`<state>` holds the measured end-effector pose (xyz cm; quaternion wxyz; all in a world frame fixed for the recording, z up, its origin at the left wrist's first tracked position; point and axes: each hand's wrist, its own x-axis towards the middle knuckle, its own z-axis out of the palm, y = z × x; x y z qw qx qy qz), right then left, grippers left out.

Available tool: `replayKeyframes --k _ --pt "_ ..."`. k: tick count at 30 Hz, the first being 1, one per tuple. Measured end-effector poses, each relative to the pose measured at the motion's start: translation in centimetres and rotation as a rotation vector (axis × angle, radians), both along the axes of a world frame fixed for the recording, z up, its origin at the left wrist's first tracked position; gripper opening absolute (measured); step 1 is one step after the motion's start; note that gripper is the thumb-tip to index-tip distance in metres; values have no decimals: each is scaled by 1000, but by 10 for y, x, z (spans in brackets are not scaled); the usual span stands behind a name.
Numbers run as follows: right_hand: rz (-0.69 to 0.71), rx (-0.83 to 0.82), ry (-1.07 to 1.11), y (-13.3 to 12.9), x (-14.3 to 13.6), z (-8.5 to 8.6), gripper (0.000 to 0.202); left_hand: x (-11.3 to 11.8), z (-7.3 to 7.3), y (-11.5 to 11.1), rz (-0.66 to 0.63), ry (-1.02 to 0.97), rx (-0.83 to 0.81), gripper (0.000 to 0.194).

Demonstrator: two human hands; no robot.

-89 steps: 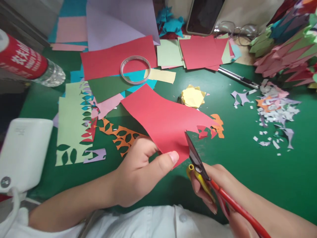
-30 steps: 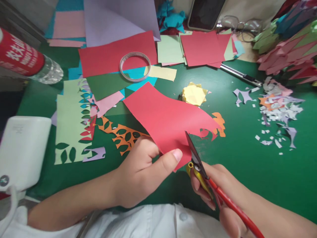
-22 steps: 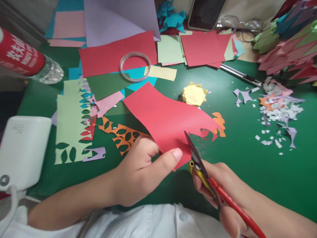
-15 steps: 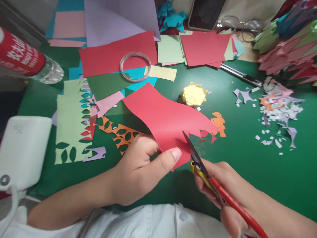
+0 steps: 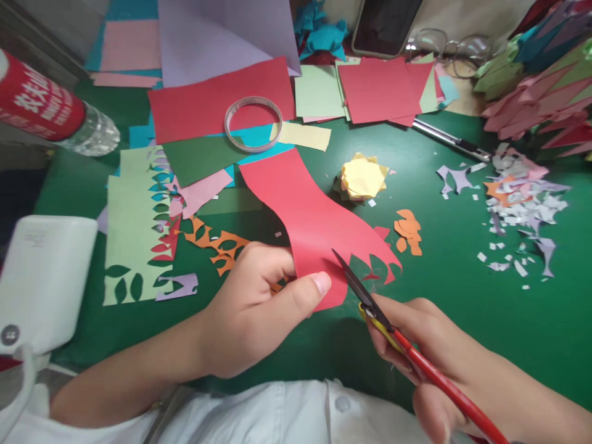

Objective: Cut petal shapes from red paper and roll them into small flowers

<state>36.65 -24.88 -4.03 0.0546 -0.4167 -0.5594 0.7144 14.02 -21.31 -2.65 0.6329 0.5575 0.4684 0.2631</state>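
Between thumb and fingers, my left hand (image 5: 263, 308) pinches a curved strip of red paper (image 5: 305, 209), whose right end has leaf-shaped notches cut out of it. My right hand (image 5: 430, 351) is wrapped round scissors (image 5: 430, 367) with red and yellow handles. The dark blades lie against the paper's lower edge, right of my left thumb. Beneath the notched end, small red pieces (image 5: 382, 233) show on the green table. Several orange leaf shapes (image 5: 407, 231) lie just right of the paper, and a stack of yellow scalloped pieces (image 5: 363, 177) sits behind it.
Left are a bottle (image 5: 50, 105), a white power bank (image 5: 49, 283) and cut green paper (image 5: 132, 228). Behind lie a tape roll (image 5: 253, 148), paper sheets (image 5: 379, 89), a phone (image 5: 386, 24), glasses (image 5: 448, 46) and a cutter (image 5: 451, 140). Scraps (image 5: 522, 203) are heaped right.
The red paper has turned and shifted, its far end now further right and more curved. Another notch shows in its edge, and the scissors' tips have moved slightly left over it.
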Motion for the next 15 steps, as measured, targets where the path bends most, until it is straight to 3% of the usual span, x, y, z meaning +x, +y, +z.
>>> replayKeyframes --k 15 --pt "0 28 -13 4 3 1 70 -3 1 1 22 -14 -143 39"
